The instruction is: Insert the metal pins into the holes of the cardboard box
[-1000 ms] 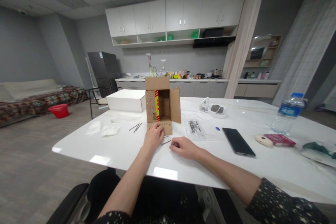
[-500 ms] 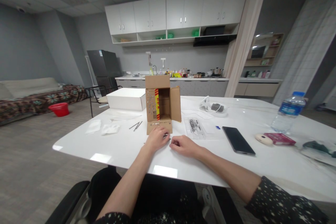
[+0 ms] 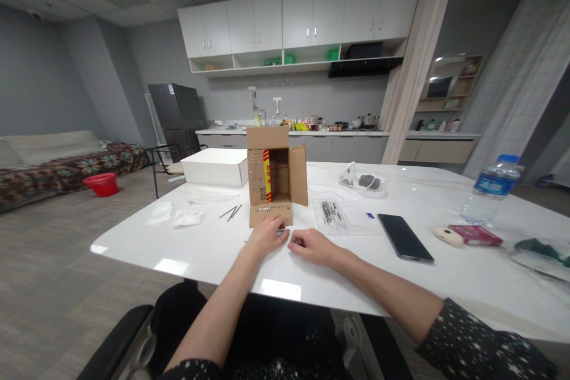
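Observation:
My left hand is closed just in front of an open cardboard box, its fingers curled around something small and mostly hidden. Close beside it on the right, my right hand rests on the table with its fingers pinched together; what they hold, if anything, is too small to make out. Small shiny bits dot the box's left flap and its lower flap. Two thin dark tools, perhaps tweezers, lie left of the box. To the right sits a clear case of small metal parts.
A phone, a maroon box, a cream rounded object and a water bottle stand on the right. White tissues and a white box are on the left. A white device lies behind the case.

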Available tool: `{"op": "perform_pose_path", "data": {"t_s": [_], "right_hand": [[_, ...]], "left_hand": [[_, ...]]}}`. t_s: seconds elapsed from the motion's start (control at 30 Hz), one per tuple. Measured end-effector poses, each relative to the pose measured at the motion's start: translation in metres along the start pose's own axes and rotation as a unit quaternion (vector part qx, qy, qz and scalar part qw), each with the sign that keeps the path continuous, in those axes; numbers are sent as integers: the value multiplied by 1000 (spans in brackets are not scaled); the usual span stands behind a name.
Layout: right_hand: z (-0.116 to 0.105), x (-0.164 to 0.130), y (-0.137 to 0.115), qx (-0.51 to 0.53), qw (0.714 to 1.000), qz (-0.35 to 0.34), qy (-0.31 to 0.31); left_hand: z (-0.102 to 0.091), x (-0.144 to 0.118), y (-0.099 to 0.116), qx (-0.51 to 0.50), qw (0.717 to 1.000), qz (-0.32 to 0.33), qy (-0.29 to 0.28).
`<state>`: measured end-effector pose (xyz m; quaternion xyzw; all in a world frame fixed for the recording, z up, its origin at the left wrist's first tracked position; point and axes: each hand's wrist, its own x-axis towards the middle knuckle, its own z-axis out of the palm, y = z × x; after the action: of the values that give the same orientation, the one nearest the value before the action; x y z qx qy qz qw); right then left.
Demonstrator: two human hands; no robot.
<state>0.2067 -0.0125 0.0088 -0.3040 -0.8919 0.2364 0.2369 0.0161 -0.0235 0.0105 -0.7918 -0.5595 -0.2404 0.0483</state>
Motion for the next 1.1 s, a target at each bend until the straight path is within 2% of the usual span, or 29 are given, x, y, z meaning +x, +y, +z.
{"op": "perform_pose_path", "data": {"t_s": [0.5, 1.1], "right_hand": [[1, 0, 1, 0, 1000, 10, -1], [0, 0, 2, 5, 1000, 1, 1]], "left_hand": [[8, 3, -5, -7, 999, -20, -26], [5, 0, -1, -20, 999, -34, -22]]}}
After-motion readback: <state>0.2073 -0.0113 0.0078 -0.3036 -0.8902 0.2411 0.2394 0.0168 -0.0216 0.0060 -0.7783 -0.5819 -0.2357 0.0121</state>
